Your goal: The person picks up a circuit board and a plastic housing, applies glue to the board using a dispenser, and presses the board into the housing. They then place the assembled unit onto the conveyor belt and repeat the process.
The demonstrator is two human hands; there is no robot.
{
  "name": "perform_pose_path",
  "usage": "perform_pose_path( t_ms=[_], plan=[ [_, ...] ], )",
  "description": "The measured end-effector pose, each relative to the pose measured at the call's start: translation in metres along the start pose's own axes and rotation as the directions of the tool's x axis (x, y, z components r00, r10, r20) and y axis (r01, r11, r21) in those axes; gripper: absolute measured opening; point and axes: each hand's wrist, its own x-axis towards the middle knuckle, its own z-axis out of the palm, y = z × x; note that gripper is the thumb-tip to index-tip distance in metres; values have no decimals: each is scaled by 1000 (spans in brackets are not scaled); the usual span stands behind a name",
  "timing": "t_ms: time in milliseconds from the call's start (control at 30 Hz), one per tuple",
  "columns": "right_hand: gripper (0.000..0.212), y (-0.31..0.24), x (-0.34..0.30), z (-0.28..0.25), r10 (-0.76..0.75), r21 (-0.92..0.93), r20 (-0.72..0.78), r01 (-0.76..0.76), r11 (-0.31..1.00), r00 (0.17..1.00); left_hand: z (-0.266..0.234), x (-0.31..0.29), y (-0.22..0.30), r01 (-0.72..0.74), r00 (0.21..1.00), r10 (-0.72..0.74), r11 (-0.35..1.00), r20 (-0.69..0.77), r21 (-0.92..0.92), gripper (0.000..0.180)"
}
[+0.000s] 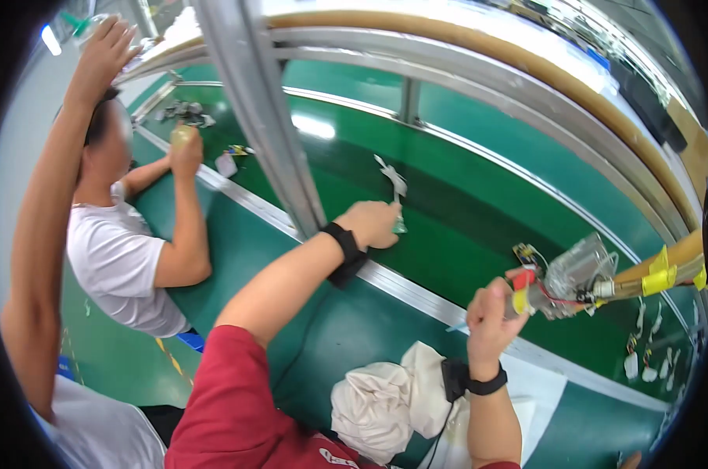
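Observation:
My left hand [373,224] reaches out over the dark green belt, its fingers curled in at the near end of a bundled white cable [395,181]. A small clear-green piece [401,223] shows beside those fingertips. Nearer the belt's front rail, my right hand [491,316] is closed round a tool with a thin light-blue tip [456,327] that points left. Its body is partly hidden by the fingers. Just right of that hand are a yellow-ringed clear cylinder [519,302], a red part [523,277] and a clear plastic-wrapped assembly [580,270] with wires.
A metal post [260,109] stands left of my left hand. White cloth [373,402] lies on the near table. Small cabled parts [648,367] rest on the belt at right. One co-worker [123,234] sits at left; another person's raised arm [49,211] holds a green-capped bottle [80,27].

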Motion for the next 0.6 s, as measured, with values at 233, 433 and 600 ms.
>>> perform_pose_path(
  t_ms=[233,433,600],
  plan=[
    [29,-7,-11,8,-26,-9,-12,26,1000,1000,-27,-3,7,61,994,-105,556,2,-829,47],
    [29,1,-10,-4,45,-85,-34,-48,995,998,-83,-6,32,-12,997,-82,-219,6,-976,29],
    [27,9,-4,-19,45,-65,-95,-51,997,994,-23,-24,25,138,982,-51,-465,182,-875,31]
  ],
)
